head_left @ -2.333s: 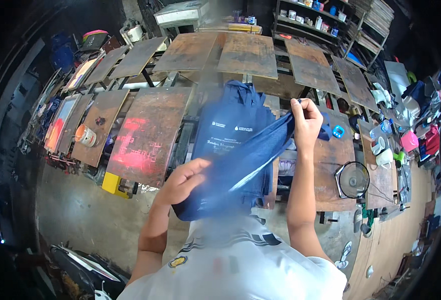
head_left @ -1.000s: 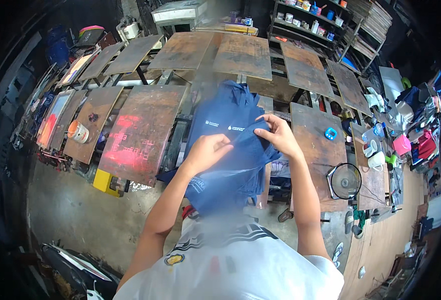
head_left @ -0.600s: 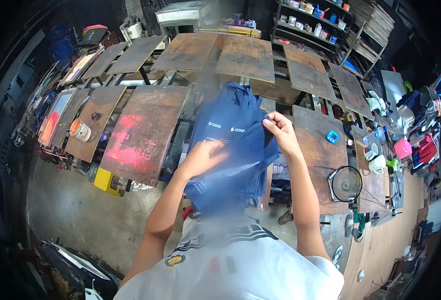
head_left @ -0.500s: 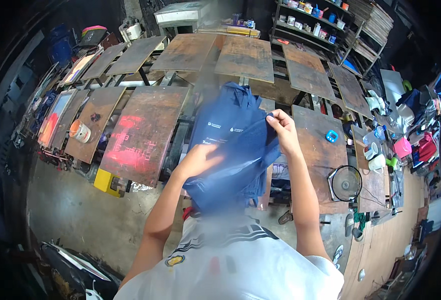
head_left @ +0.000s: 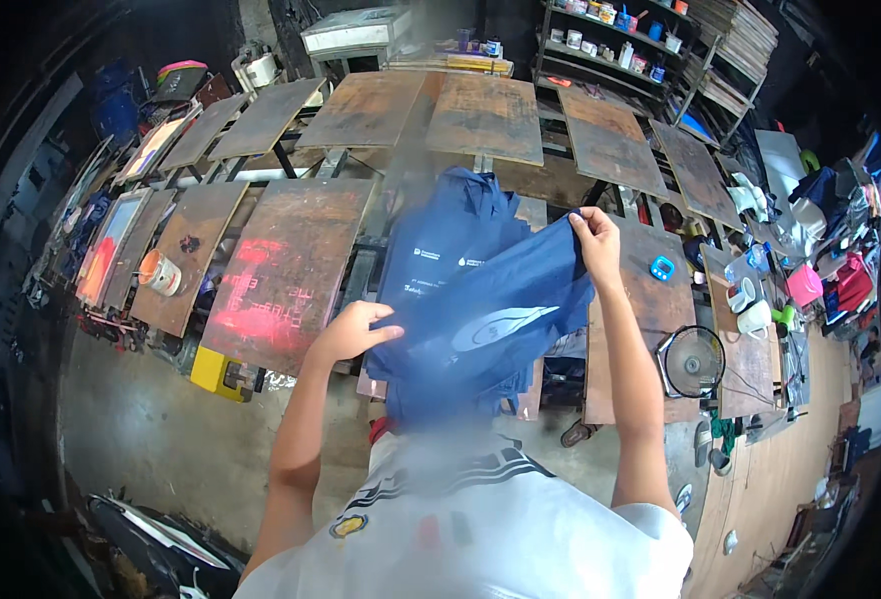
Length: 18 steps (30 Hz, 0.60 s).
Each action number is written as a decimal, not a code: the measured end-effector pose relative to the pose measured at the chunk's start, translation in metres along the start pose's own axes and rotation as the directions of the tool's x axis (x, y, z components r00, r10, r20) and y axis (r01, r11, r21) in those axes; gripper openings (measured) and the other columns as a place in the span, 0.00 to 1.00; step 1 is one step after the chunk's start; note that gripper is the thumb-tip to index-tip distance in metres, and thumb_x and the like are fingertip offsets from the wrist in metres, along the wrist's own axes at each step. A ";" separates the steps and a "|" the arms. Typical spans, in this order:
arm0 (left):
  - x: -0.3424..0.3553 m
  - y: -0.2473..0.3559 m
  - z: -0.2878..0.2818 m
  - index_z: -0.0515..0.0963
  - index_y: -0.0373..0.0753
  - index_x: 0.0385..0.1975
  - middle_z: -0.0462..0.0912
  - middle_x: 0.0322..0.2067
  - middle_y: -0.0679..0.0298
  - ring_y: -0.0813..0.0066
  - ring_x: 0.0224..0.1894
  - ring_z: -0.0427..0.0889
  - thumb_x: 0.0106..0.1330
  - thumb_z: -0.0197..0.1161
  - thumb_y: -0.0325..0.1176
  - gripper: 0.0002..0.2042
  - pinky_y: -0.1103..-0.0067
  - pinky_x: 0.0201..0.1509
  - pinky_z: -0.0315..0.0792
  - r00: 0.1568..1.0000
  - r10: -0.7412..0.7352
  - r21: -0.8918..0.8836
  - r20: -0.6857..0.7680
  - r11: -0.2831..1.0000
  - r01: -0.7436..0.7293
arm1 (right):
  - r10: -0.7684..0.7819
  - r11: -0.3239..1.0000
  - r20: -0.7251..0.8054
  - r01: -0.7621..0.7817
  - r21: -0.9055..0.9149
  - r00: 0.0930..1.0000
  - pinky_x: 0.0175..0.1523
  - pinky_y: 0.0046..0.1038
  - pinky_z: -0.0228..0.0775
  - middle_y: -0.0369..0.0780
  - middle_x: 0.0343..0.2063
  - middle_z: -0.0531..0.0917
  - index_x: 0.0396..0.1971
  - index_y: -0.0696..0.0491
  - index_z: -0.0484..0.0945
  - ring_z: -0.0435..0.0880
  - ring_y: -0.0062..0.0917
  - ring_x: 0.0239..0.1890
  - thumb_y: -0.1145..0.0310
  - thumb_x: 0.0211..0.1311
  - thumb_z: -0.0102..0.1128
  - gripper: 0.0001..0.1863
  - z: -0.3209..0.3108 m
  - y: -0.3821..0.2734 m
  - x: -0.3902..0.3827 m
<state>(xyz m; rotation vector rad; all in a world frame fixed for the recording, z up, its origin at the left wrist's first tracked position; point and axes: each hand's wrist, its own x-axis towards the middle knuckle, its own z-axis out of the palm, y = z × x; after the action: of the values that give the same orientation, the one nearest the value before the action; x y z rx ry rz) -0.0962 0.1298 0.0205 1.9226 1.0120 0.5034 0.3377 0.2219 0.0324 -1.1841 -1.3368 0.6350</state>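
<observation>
A pile of navy blue fabric bags with small white print lies before me, bunched strap-like parts at its far end. Across its near part slants a lifted navy bag bearing a white oval print. My right hand pinches this bag's upper right corner between thumb and fingers, holding it raised and stretched. At the left side of the pile, my left hand is open, thumb and fingers apart by the fabric's edge. A blurry vertical streak veils the middle of the view.
Worn brown boards stand in two rows on frames with gaps between. A white bucket sits on a left board. To the right are a small blue timer, a round fan and white cups. Paint shelves stand behind.
My right hand has moved right and slightly up with the bag's corner, spreading the bag and baring its white oval print. My left hand has drawn back left off the fabric.
</observation>
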 end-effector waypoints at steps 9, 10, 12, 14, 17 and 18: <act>0.000 -0.028 0.015 0.82 0.32 0.41 0.83 0.29 0.70 0.89 0.27 0.76 0.68 0.65 0.34 0.11 0.88 0.32 0.71 0.877 -0.182 -0.536 -0.445 0.839 -0.098 | -0.104 0.995 -0.036 0.103 -0.013 0.994 0.39 0.15 0.65 0.28 0.29 0.79 0.38 0.58 0.79 0.74 0.09 0.32 0.71 0.68 0.62 0.06 -0.009 -0.040 0.025; 0.000 -0.036 0.017 0.82 0.32 0.41 0.83 0.29 0.70 0.89 0.27 0.76 0.68 0.65 0.34 0.11 0.88 0.32 0.71 0.874 -0.181 -0.535 -0.452 0.838 -0.103 | -0.112 0.994 -0.040 0.111 -0.010 0.993 0.39 0.15 0.65 0.28 0.29 0.79 0.38 0.58 0.79 0.74 0.09 0.32 0.71 0.68 0.62 0.06 -0.008 -0.042 0.024; 0.005 -0.028 0.019 0.82 0.32 0.41 0.83 0.29 0.70 0.90 0.27 0.76 0.69 0.65 0.33 0.10 0.88 0.31 0.70 0.814 -0.202 -0.592 -0.545 0.780 -0.202 | -0.108 0.994 -0.037 0.108 -0.005 0.993 0.39 0.15 0.65 0.28 0.29 0.79 0.38 0.58 0.79 0.73 0.09 0.32 0.70 0.68 0.62 0.06 -0.009 -0.037 0.021; 0.007 -0.033 0.016 0.82 0.32 0.40 0.83 0.30 0.70 0.89 0.29 0.77 0.70 0.63 0.32 0.09 0.88 0.33 0.70 0.799 -0.259 -0.623 -0.543 0.762 -0.177 | -0.054 0.997 -0.041 0.056 0.047 0.998 0.39 0.15 0.65 0.28 0.29 0.79 0.38 0.58 0.80 0.73 0.09 0.32 0.70 0.68 0.62 0.06 -0.011 -0.036 0.017; 0.006 -0.030 0.014 0.80 0.30 0.43 0.86 0.37 0.63 0.82 0.36 0.82 0.71 0.61 0.31 0.10 0.84 0.44 0.74 0.804 -0.201 -0.611 -0.560 0.755 -0.238 | -0.076 0.997 -0.041 0.075 -0.006 0.996 0.43 0.16 0.67 0.31 0.31 0.82 0.39 0.59 0.79 0.78 0.13 0.35 0.70 0.69 0.60 0.08 -0.020 -0.037 0.013; 0.007 -0.030 0.015 0.80 0.30 0.43 0.86 0.37 0.63 0.82 0.36 0.82 0.71 0.61 0.31 0.10 0.84 0.44 0.74 0.802 -0.203 -0.612 -0.562 0.754 -0.238 | -0.081 0.997 -0.058 0.079 -0.026 0.995 0.45 0.17 0.68 0.31 0.32 0.82 0.40 0.59 0.79 0.78 0.14 0.37 0.69 0.69 0.60 0.08 -0.022 -0.039 0.012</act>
<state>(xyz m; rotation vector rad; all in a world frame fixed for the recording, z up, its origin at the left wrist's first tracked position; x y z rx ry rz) -0.0960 0.1359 -0.0135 1.1200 1.0009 1.3593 0.3508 0.2134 0.0761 -1.1542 -1.3382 0.5243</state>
